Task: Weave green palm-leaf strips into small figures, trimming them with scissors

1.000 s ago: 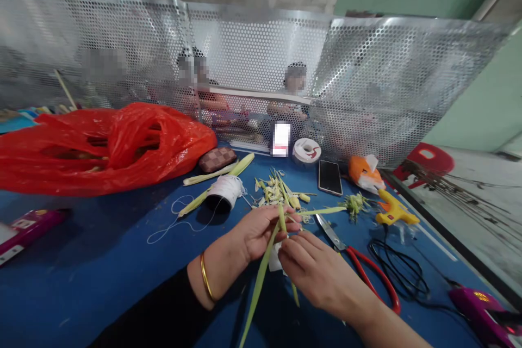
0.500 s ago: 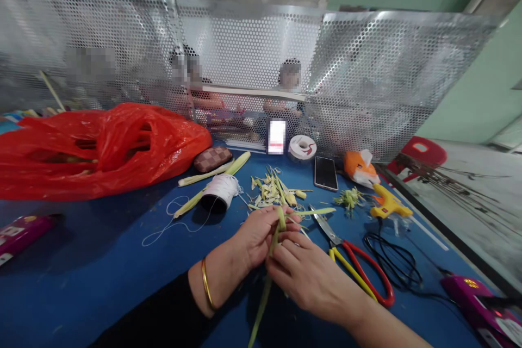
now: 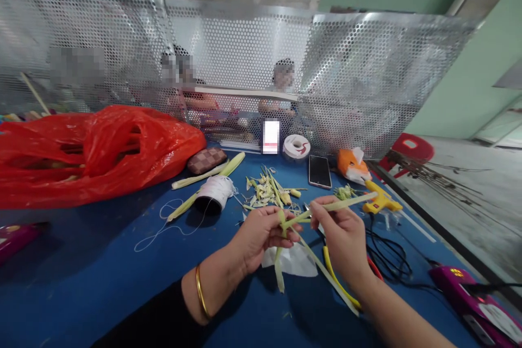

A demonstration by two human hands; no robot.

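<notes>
My left hand pinches a small woven crossing of pale green leaf strips between thumb and fingers. One strip end hangs below it, and another slants down to the lower right. In my right hand is a strip that runs from the crossing out to the right, gripped between thumb and fingers. Scissors with yellow and red handles lie partly hidden under my right hand. A whitish, thin sheet lies below the strips. Beyond my left hand are leaf scraps and a spool of white thread.
A red plastic bag fills the left, beside a checkered pouch. Rightward are a phone, an orange tissue pack, a yellow glue gun and its black cable. A perforated metal screen stands behind, with people beyond.
My right hand has moved right and up, away from my left, drawing a strip out sideways. The whitish sheet now shows beneath. The view has shifted slightly right.
</notes>
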